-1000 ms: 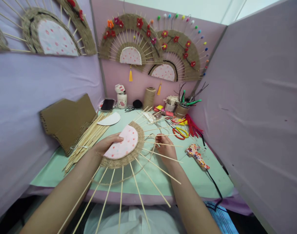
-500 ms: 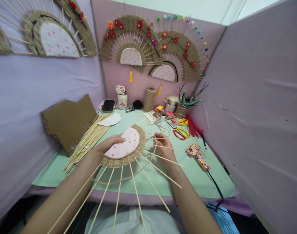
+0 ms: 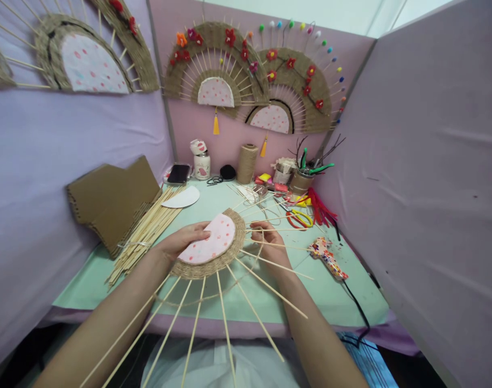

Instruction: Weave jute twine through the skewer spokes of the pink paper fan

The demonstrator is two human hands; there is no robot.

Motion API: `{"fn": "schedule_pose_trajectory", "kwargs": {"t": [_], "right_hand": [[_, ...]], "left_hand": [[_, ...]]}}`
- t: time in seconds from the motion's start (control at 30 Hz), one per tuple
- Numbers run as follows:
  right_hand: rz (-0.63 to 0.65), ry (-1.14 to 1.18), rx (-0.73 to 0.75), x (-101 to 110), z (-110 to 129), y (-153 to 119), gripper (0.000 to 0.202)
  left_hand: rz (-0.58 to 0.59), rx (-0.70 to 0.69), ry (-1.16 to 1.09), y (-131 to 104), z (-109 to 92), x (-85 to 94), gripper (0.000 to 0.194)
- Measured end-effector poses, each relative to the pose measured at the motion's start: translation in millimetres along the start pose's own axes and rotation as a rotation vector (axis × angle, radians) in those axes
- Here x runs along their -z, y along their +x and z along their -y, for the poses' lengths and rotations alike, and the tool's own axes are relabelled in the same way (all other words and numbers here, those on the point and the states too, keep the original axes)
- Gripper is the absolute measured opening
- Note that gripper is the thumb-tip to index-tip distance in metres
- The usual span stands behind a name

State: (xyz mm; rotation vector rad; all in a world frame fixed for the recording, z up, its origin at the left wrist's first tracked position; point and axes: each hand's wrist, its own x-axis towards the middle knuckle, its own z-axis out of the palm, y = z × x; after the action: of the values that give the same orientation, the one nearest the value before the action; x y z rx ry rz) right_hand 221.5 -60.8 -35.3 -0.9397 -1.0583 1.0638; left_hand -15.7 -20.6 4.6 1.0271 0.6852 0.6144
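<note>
A half-round fan piece [image 3: 213, 240] has a white, pink-dotted centre, a band of woven twine and thin sticks fanning outward. My left hand [image 3: 186, 238] is closed on its left side, thumb on the dotted face. At the right side of the band, my right hand [image 3: 269, 235] is among the sticks with its fingers pinched on a strand of twine [image 3: 258, 253]. This strand loops loosely down across the lower sticks toward my left wrist.
Bundled sticks [image 3: 143, 231] and cardboard [image 3: 112, 202] lie at left. Scissors [image 3: 298, 218], a patterned glue gun [image 3: 328, 258] with a black cord and red stems [image 3: 320, 207] are at right. A twine spool [image 3: 247, 163] stands behind; finished fans [image 3: 215, 64] hang above.
The fan piece has shifted slightly right and turned a little. My right hand has moved slightly left, closer to the woven band.
</note>
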Motion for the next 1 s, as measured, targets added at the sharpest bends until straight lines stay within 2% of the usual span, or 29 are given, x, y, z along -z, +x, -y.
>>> {"fn": "schedule_pose_trajectory", "kwargs": {"t": [0.23,0.5,0.67,1.0], "right_hand": [[-0.025,-0.014,0.036,0.0,0.8,-1.3,0.016],[-0.046,0.023,0.081,1.3,-1.9,0.8,0.015],[-0.103,0.088,0.093,3.3,-4.3,1.2,0.018],[-0.135,0.089,0.069,3.5,-2.9,2.5,0.020]], "left_hand": [[0.047,-0.011,-0.030,0.7,-0.1,0.7,0.059],[-0.032,-0.024,0.007,1.7,0.5,1.5,0.052],[-0.144,-0.047,0.061,-0.2,-4.1,2.1,0.049],[-0.166,-0.072,0.063,2.7,-1.6,7.5,0.041]]}}
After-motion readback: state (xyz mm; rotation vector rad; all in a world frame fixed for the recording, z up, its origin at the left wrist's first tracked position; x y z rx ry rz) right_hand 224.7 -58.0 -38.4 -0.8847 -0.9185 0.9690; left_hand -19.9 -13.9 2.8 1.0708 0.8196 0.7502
